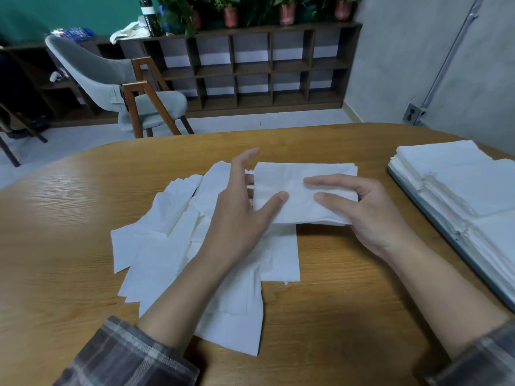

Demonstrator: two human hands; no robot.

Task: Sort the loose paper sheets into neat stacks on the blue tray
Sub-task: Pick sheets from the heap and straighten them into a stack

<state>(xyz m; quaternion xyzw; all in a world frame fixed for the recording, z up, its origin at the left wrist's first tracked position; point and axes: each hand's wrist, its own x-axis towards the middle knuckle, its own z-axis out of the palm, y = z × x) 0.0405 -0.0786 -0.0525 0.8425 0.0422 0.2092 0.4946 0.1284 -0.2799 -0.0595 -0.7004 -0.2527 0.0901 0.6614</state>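
Observation:
A small bundle of white paper sheets (pixel 295 188) is lifted a little above the table centre, between both hands. My right hand (pixel 365 215) grips its right end, thumb on top and fingers underneath. My left hand (pixel 239 210) touches its left edge, thumb on top and fingers straight along the side. Below them a loose, overlapping heap of white sheets (pixel 172 246) is spread over the wooden table (pixel 334 302). At the right edge the blue tray (pixel 434 215) holds neat stacks of white sheets (pixel 462 185).
A grey chair with wooden legs (pixel 125 87) stands beyond the table's far left edge. A dark cubby shelf (pixel 250 68) with potted plants lines the back wall. A grey wall with a socket box (pixel 413 114) is at the right.

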